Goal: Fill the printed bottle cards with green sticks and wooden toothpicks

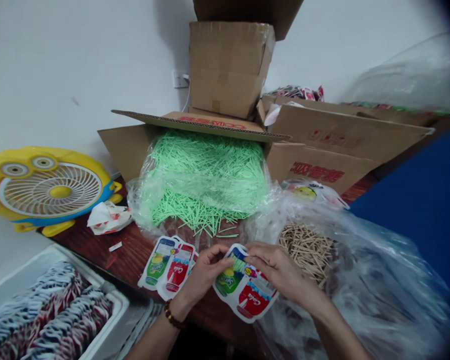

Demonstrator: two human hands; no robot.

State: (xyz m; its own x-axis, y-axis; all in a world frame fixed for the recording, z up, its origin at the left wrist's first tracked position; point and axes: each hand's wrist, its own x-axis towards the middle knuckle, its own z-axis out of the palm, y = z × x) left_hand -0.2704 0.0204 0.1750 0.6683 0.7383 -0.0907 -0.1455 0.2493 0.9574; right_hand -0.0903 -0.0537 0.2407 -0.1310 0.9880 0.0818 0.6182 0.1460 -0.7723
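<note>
Between my two hands is a bottle-shaped packet point(243, 287), one half green with a lemon print, the other red with "Cola" lettering. My left hand point(209, 272) pinches its upper left edge between thumb and fingers. My right hand point(275, 267) grips the top edge near the middle, fingers closed. Whether anything thin is also held between the fingers, I cannot tell. To the left of my left hand, a few similar packets point(169, 267) lie overlapped on the wooden table point(135, 255). Behind the hands, many thin green sticks point(210, 175) spill from a plastic-lined carton.
A pile of brown sticks point(307, 250) lies in clear plastic point(382, 280) at right. A white bin point(116, 300) at lower left holds rows of packets. A yellow fan point(60, 192), crumpled tissue point(108, 218) and cardboard boxes point(228, 70) stand around the table.
</note>
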